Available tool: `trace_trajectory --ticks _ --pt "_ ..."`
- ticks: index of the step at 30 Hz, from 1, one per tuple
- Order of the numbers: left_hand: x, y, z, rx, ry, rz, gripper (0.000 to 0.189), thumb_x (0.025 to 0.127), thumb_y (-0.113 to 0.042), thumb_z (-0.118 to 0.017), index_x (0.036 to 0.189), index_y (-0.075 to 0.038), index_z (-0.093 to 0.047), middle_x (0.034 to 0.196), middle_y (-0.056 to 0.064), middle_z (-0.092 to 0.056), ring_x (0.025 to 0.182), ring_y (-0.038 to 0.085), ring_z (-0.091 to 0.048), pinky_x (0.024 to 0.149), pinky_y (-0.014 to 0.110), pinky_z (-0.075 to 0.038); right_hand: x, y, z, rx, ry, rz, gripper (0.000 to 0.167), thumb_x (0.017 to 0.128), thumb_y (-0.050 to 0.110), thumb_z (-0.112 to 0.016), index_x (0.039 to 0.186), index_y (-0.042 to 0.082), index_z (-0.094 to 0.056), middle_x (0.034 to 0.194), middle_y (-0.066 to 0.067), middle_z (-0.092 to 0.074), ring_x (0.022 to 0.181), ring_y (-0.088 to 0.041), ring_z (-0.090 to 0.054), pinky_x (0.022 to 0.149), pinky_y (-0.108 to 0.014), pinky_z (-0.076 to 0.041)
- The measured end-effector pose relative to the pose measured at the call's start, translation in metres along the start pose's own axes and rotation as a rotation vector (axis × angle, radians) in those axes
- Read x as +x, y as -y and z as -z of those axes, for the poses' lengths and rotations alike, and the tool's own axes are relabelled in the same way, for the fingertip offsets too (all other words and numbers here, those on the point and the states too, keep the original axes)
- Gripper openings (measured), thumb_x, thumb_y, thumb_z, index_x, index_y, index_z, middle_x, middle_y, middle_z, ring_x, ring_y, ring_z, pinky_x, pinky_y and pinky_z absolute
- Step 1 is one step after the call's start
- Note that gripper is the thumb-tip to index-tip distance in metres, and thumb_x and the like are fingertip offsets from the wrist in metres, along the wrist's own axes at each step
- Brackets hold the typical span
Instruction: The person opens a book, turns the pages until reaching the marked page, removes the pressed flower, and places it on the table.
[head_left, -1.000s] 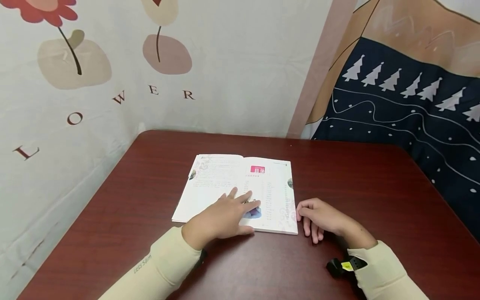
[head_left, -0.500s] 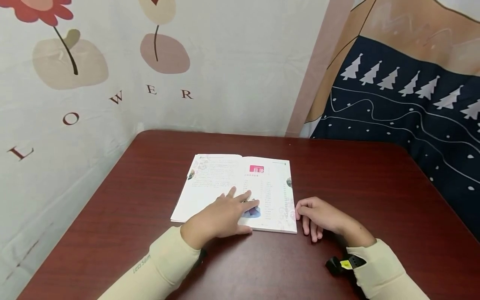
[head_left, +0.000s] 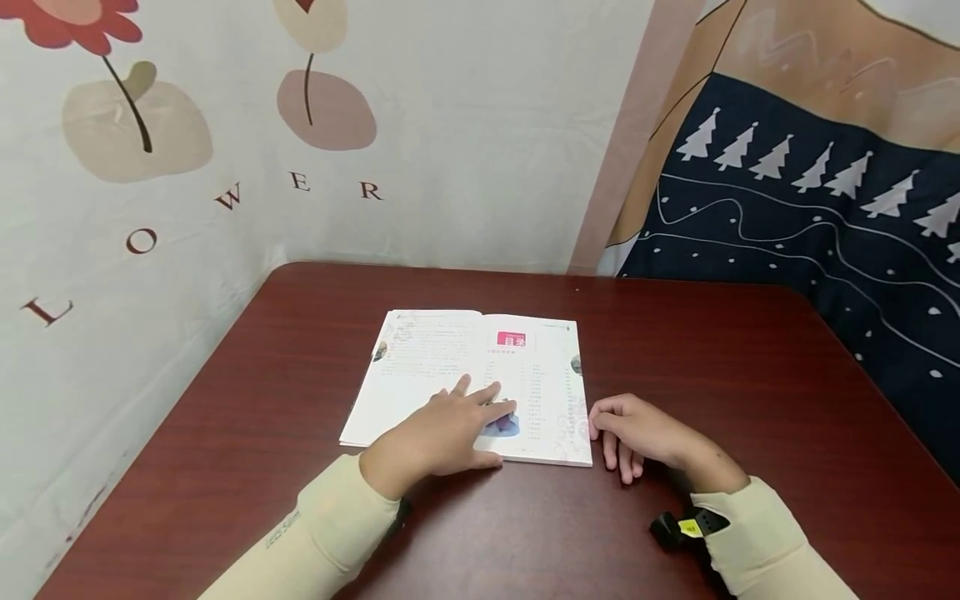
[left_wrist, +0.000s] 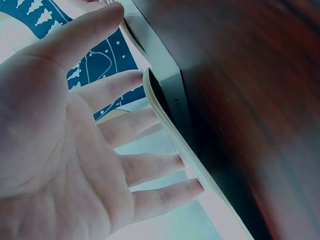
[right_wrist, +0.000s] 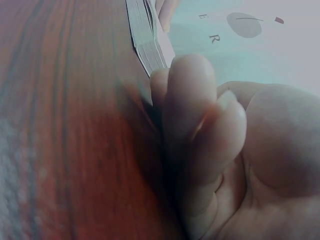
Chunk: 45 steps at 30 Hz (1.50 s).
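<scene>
A book [head_left: 442, 354] lies spread flat on the table, its text upside down from here. My left hand [head_left: 442, 429] rests across its lower middle, fingers spread over the pages and thumb at the near edge. Seen from the left wrist, straight fingers [left_wrist: 157, 200] reach over the raised page edge of the book [left_wrist: 175, 137]. Just beside the book's right edge, my right hand [head_left: 637, 437] rests with loosely bent fingers and holds nothing. In the right wrist view those fingers [right_wrist: 190, 95] are near the book's page block [right_wrist: 147, 40]; whether they touch it I cannot tell.
The dark red-brown table [head_left: 712, 358] spreads around the book on all sides. A printed pale wall cloth [head_left: 480, 125] hangs behind it, with a navy cloth [head_left: 787, 208] of white trees at right. A black strap device [head_left: 675, 529] sits at the right wrist.
The head view has shifted slightly, so the scene sits a little further left. Both hands and the book keep the same positions relative to each other.
</scene>
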<state>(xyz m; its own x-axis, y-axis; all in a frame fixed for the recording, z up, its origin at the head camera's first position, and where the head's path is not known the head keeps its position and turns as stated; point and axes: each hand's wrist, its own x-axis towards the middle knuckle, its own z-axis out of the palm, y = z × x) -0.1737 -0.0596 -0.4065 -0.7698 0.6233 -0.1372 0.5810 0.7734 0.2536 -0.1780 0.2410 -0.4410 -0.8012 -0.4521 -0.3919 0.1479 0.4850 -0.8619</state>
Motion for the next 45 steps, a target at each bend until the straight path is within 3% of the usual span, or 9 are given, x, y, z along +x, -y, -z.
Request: trace_trajectory --ticks 15,31,45 --pt "-0.0010 -0.0005 -0.0004 0.018 -0.007 -0.009 0.062 0.090 -0.044 -0.071 0.145 -0.023 -0.053 0.157 0.008 -0.045 0.143 0.052 -0.036 0.107 0.066 -0.039 -0.0001 0.0010 -0.0001 -0.001 -0.003 -0.006 0.023 0.100 0.008 -0.037 0.092 -0.003 -0.055 0.059 -0.008 -0.062 0.038 -0.015 -0.059 0.037 -0.026 -0.046" --pt "-0.0022 -0.0027 0.0004 0.032 0.038 0.019 0.061 0.093 -0.044 -0.066 0.148 -0.024 -0.050 0.159 0.007 -0.040 0.146 0.050 -0.031 0.112 0.065 -0.035 -0.0018 0.0031 0.0000 0.020 0.020 -0.014 0.022 0.100 0.009 -0.038 0.094 -0.004 -0.055 0.059 -0.007 -0.062 0.039 -0.015 -0.060 0.038 -0.025 -0.046" --pt "-0.0024 -0.0031 0.0016 0.040 0.039 0.017 0.056 0.096 -0.042 -0.063 0.148 -0.025 -0.051 0.159 0.006 -0.041 0.146 0.049 -0.031 0.112 0.064 -0.034 -0.0017 0.0036 -0.0006 0.021 0.013 -0.014 0.023 0.100 0.008 -0.037 0.092 -0.004 -0.054 0.058 -0.007 -0.061 0.038 -0.013 -0.059 0.037 -0.025 -0.045"
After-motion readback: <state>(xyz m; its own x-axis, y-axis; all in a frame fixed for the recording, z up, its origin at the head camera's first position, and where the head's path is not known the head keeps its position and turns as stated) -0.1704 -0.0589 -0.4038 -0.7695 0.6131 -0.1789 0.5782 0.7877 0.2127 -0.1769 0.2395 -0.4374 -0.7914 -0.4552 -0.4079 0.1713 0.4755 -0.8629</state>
